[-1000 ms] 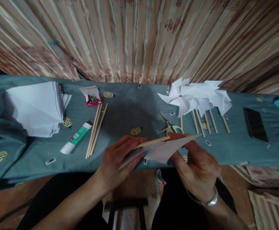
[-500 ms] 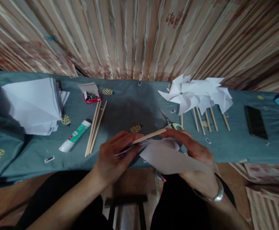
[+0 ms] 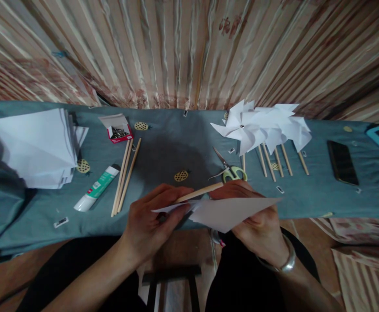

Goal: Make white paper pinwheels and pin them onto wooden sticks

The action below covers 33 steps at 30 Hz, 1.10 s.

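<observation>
Stick (image 3: 205, 189), one, and white paper (image 3: 233, 212): pinched together by the left hand (image 3: 147, 214), over the bench's (image 3: 163, 162) near edge. Right hand (image 3: 257, 232): placed behind the paper; its grip cannot be told. Stick is best kept steady, paper left uncreased.

No txt legible; print on grn tube (image 3: 101, 186), red box (image 3: 121, 139) & cloth (image 3: 163, 158) too sm.
</observation>
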Motion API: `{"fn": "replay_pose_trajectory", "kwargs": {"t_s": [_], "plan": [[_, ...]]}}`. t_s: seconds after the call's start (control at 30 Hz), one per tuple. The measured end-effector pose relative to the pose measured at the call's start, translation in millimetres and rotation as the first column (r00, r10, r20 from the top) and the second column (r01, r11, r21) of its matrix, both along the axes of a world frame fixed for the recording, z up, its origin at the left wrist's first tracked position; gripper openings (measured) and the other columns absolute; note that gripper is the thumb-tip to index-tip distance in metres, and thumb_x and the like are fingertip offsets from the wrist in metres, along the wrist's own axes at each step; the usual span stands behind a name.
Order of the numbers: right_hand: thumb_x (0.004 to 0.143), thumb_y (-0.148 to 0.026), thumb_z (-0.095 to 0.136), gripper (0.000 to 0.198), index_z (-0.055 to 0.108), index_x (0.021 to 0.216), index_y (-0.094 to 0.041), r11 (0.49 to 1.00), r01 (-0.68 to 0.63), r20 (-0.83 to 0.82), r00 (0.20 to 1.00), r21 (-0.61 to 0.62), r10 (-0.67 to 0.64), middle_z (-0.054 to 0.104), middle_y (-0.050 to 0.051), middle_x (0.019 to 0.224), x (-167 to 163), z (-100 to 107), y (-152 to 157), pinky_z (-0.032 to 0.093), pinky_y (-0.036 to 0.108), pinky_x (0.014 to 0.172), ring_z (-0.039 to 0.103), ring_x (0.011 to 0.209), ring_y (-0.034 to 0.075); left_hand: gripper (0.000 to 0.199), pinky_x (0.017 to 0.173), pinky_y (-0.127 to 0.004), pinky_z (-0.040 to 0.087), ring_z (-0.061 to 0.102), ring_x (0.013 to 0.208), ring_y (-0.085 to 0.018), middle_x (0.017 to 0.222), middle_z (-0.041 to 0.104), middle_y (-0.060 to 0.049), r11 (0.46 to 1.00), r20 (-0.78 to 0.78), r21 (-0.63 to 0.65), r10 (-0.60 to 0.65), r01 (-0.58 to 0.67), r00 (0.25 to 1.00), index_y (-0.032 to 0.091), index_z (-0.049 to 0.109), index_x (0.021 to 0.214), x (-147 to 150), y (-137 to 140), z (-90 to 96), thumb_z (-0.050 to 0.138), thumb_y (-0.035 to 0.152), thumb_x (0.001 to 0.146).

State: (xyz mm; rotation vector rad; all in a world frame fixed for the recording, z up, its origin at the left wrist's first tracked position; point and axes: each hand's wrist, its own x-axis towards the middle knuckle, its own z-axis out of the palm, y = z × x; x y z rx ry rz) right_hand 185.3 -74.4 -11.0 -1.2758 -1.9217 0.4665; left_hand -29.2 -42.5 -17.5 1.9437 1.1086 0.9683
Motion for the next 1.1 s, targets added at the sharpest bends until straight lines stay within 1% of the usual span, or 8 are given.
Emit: {"fn": "replay_pose_trajectory", "kwargs": {"t_s": [0.3, 0.4, 0.5, 0.57, 0.67, 0.83, 0.93, 1.1], "plan": [[0.088, -0.01, 0.055, 0.018, 0.066, 0.098, -0.021, 0.999, -0.045, 0.017, 0.999, 0.011, 0.045, 0.074, 0.003, 0.091, -2, 2, 1, 0.053, 0.036, 0.08, 0.069, 0.087, 0.019, 0.016, 0.055, -0.022, 0.047, 0.062, 0.065, -0.013, 0.08, 0.069, -0.001, 0.983, 0.097, -0.182, 0.012, 0.006, 0.995, 0.022, 0.074, 0.099, 2, -2, -2.5, 0.065, 0.027, 0.086], [0.09, -0.019, 0.057, 0.014, 0.066, 0.101, -0.021, 0.997, -0.075, 0.002, 0.997, -0.023, 0.075, 0.073, 0.004, 0.092, 3, 1, 0, 0.052, 0.036, 0.077, 0.068, 0.086, 0.02, 0.04, 0.051, -0.023, 0.044, 0.058, 0.063, -0.013, 0.085, 0.068, -0.004, 0.954, 0.234, -0.288, -0.019, 0.087, 0.972, 0.02, 0.072, 0.108, -3, 0, -1.8, 0.069, 0.049, 0.081], [0.09, -0.02, 0.056, 0.019, 0.066, 0.106, -0.022, 0.998, -0.059, -0.045, 0.997, -0.024, 0.058, 0.073, 0.005, 0.096, 11, 2, -1, 0.052, 0.038, 0.079, 0.068, 0.088, 0.022, 0.063, 0.051, -0.023, 0.044, 0.058, 0.07, -0.015, 0.1, 0.067, -0.009, 0.917, 0.379, -0.371, 0.007, 0.146, 0.925, 0.022, 0.07, 0.117, -8, 4, -1.4, 0.054, 0.071, 0.081], [0.089, -0.02, 0.056, 0.022, 0.066, 0.108, -0.023, 0.999, -0.051, -0.076, 0.996, -0.006, 0.05, 0.073, 0.007, 0.098, 13, 4, -2, 0.053, 0.039, 0.08, 0.068, 0.09, 0.023, 0.056, 0.05, -0.022, 0.04, 0.053, 0.065, -0.012, 0.094, 0.065, -0.007, 0.891, 0.391, -0.444, 0.093, 0.099, 0.916, 0.022, 0.073, 0.111, -9, 6, -1.8, 0.05, 0.066, 0.086], [0.088, -0.023, 0.056, 0.021, 0.067, 0.106, -0.023, 0.998, -0.069, -0.096, 0.993, 0.002, 0.069, 0.074, 0.008, 0.096, 10, 10, -5, 0.055, 0.039, 0.078, 0.068, 0.09, 0.024, 0.039, 0.046, -0.02, 0.035, 0.043, 0.054, -0.007, 0.077, 0.057, -0.002, 0.834, 0.385, -0.55, 0.205, 0.046, 0.9, 0.018, 0.077, 0.101, -6, 7, -3.2, 0.062, 0.051, 0.086], [0.084, -0.012, 0.062, 0.024, 0.066, 0.103, -0.024, 0.99, -0.075, -0.097, 0.992, 0.117, 0.086, 0.075, 0.005, 0.089, -3, 19, -7, 0.057, 0.036, 0.075, 0.07, 0.083, 0.022, 0.041, 0.044, -0.018, 0.036, 0.046, 0.05, -0.007, 0.06, 0.057, 0.001, 0.721, 0.371, -0.69, 0.265, 0.073, 0.89, 0.015, 0.075, 0.105, -1, 0, -7.1, 0.071, 0.046, 0.079], [0.081, -0.01, 0.061, 0.029, 0.066, 0.106, -0.026, 0.991, -0.036, -0.151, 0.987, 0.125, 0.055, 0.075, 0.004, 0.092, -5, 20, -7, 0.057, 0.039, 0.079, 0.07, 0.086, 0.023, 0.033, 0.05, -0.02, 0.045, 0.057, 0.057, -0.011, 0.07, 0.068, -0.002, 0.746, 0.351, -0.661, 0.215, 0.079, 0.911, 0.018, 0.077, 0.102, -2, -2, -11.1, 0.071, 0.042, 0.08], [0.082, -0.007, 0.06, 0.027, 0.068, 0.103, -0.021, 0.991, -0.025, -0.171, 0.984, 0.13, 0.048, 0.075, 0.007, 0.093, -4, 24, -7, 0.056, 0.037, 0.082, 0.069, 0.09, 0.022, 0.018, 0.06, -0.022, 0.052, 0.065, 0.072, -0.014, 0.083, 0.072, -0.004, 0.868, 0.294, -0.485, 0.044, 0.109, 0.955, 0.024, 0.078, 0.096, -1, -3, -10.9, 0.064, 0.032, 0.088]]}}
